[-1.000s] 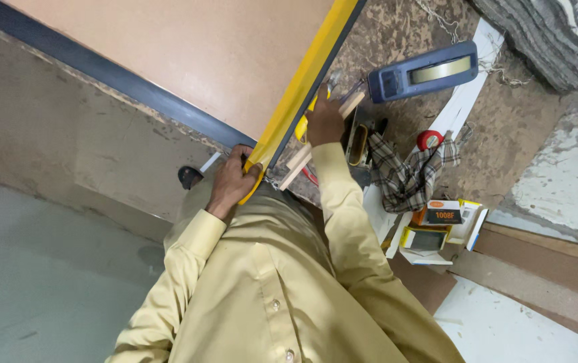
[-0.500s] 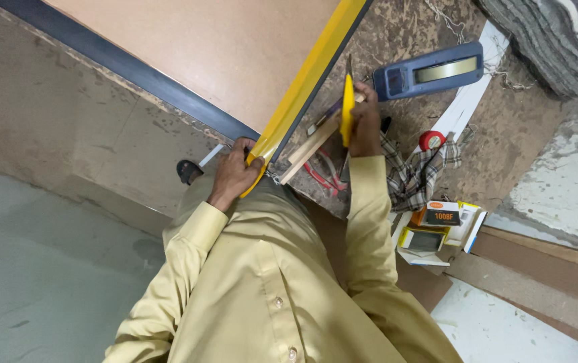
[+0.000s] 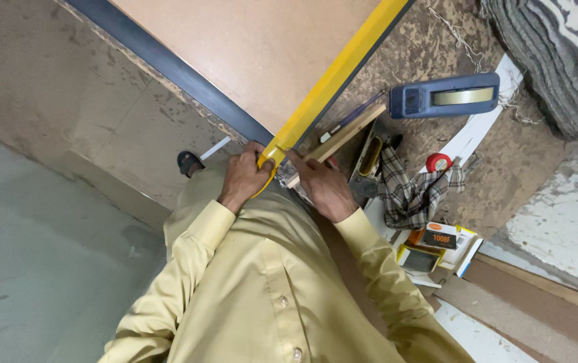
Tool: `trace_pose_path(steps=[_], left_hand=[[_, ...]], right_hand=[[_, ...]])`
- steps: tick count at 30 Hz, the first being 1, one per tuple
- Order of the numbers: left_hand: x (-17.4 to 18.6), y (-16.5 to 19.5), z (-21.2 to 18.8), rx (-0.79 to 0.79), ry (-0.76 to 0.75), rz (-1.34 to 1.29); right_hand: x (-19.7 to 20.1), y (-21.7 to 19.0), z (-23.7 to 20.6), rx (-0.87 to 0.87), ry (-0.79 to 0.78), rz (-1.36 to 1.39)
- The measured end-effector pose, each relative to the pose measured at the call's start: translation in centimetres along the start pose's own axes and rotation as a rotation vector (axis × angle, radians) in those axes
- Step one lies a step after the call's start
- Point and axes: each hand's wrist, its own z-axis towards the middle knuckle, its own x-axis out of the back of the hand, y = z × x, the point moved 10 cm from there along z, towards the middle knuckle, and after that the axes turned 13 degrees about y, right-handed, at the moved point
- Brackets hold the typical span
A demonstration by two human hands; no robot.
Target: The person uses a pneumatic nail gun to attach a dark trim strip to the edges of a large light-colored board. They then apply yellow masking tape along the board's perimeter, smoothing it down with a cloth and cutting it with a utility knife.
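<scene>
A yellow edge strip [image 3: 342, 64] runs along the right edge of a large brown board [image 3: 248, 47] that has a dark band on its near side. My left hand [image 3: 243, 178] grips the strip's loose lower end at the board's corner, where it curls around my fingers. My right hand [image 3: 322, 185] sits just beside it, fingertips pinching the same strip end at the corner. A wooden stick [image 3: 342, 134] lies right behind my right hand. My yellow shirt sleeves fill the lower part of the view.
On the speckled floor to the right lie a blue tape dispenser [image 3: 447, 95], a checked cloth [image 3: 413, 191], a red cap [image 3: 438, 162], small boxes [image 3: 436, 245] and a metal hand tool [image 3: 368, 161]. Stacked sheets [image 3: 557, 60] sit at top right. A sandalled foot [image 3: 189, 162] shows by the board.
My right hand has come down from beside the tape dispenser, where it held a yellow thing, to the board's corner next to my left hand. My left hand stayed on the strip's end.
</scene>
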Motion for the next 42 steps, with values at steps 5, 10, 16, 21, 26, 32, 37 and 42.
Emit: trace_pose_path(steps=[5, 10, 16, 21, 26, 32, 37, 42], left_hand=[[0.1, -0.1, -0.2, 0.006, 0.018, -0.014], [-0.4, -0.7, -0.6, 0.010, 0.022, -0.001], [2.3, -1.2, -1.6, 0.000, 0.020, 0.062], [8.5, 1.9, -0.1, -0.067, 0.233, 0.036], [13.1, 8.0, 3.6, -0.240, 0.402, 0.058], [14.6, 14.1, 6.0, -0.526, 0.395, 0.052], [10.5, 17.1, 9.4, -0.797, 0.178, 0.251], [7.4, 17.7, 12.3, -0.931, -0.032, 0.340]], right_hand=[[-1.2, 0.6, 0.5, -0.101, -0.033, 0.037], [-2.8, 1.0, 1.1, -0.200, -0.167, -0.010], [-0.5, -0.9, 1.9, -0.185, -0.097, 0.116], [2.6, -1.9, 8.7, -0.144, 0.152, 0.124], [5.9, -3.3, 19.1, -0.070, 0.604, 0.425], [7.8, 0.8, 14.4, -0.151, 0.925, 0.419], [8.0, 12.2, -3.1, -0.817, 1.070, -0.338], [2.2, 21.4, -22.6, -1.591, 0.759, -0.480]])
